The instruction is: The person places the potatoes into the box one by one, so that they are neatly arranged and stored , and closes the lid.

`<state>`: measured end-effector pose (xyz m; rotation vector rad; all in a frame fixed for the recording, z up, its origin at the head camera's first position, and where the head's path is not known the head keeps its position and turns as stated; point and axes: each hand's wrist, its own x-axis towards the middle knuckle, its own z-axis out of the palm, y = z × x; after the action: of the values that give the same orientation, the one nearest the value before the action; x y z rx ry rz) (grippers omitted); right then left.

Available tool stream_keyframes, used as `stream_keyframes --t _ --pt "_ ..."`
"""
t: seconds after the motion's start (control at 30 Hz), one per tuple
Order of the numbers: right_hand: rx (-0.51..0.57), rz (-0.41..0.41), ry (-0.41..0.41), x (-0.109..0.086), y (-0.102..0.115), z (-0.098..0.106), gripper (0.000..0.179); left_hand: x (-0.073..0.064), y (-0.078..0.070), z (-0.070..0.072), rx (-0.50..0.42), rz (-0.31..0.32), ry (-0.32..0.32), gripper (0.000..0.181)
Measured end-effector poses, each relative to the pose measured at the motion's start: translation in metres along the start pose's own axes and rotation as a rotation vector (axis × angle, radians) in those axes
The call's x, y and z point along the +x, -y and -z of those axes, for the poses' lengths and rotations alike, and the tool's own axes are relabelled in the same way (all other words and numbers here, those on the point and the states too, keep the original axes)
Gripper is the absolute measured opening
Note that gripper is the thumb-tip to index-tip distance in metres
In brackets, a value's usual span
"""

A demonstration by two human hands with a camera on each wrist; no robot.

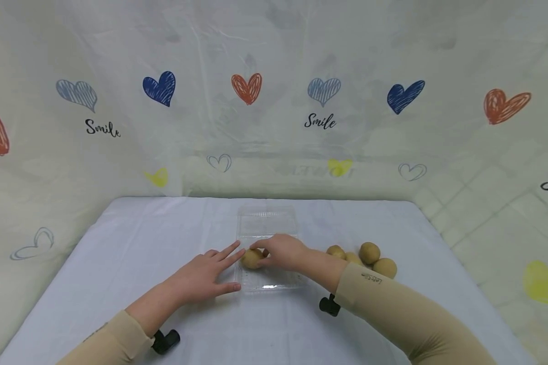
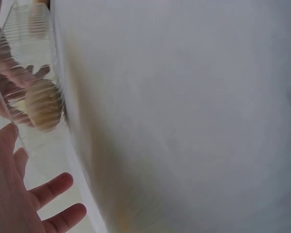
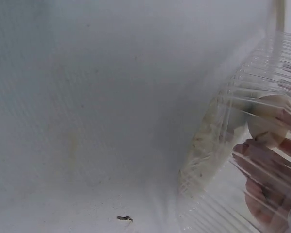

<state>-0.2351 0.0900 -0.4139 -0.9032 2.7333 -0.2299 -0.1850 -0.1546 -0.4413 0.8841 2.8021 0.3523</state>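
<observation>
A clear plastic clamshell container (image 1: 278, 284) lies on the white-covered table with its lid folded back. Inside its left part sits a round yellow-brown potato (image 1: 252, 259), which my right hand (image 1: 283, 251) grips between thumb and fingers. Through the container's ribbed wall the left wrist view shows the same potato (image 2: 43, 106). My left hand (image 1: 205, 276) has its fingers spread, with the fingertips right at the container's left edge and nothing held. In the right wrist view my right hand (image 3: 271, 179) appears through the clear plastic.
Several more potatoes (image 1: 370, 253) lie in a group to the right of the container, partly behind my right forearm. The white tablecloth (image 1: 201, 218) ends at a pale backdrop (image 1: 274, 137) printed with hearts. Each wrist carries a small black camera (image 1: 166, 342).
</observation>
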Motion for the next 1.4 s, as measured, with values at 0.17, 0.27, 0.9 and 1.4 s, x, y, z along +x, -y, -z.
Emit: stream_keyframes --t 0.17,0.27,0.9,1.4 --pt "-0.021 -0.01 -0.002 -0.002 -0.003 0.001 0.052 0.0 -0.001 0.001 0.004 -0.002 0.0 0.083" --pt "-0.026 -0.016 -0.01 -0.004 -0.005 0.004 0.055 0.0 -0.001 0.001 -0.001 -0.012 -0.004 0.083" --pt "0.146 -0.012 -0.123 -0.022 -0.027 0.027 0.049 0.001 0.0 -0.001 -0.001 -0.005 -0.016 0.078" --pt "0.201 -0.051 -0.206 -0.062 -0.06 0.042 0.042 0.001 -0.002 -0.002 -0.005 0.019 -0.01 0.079"
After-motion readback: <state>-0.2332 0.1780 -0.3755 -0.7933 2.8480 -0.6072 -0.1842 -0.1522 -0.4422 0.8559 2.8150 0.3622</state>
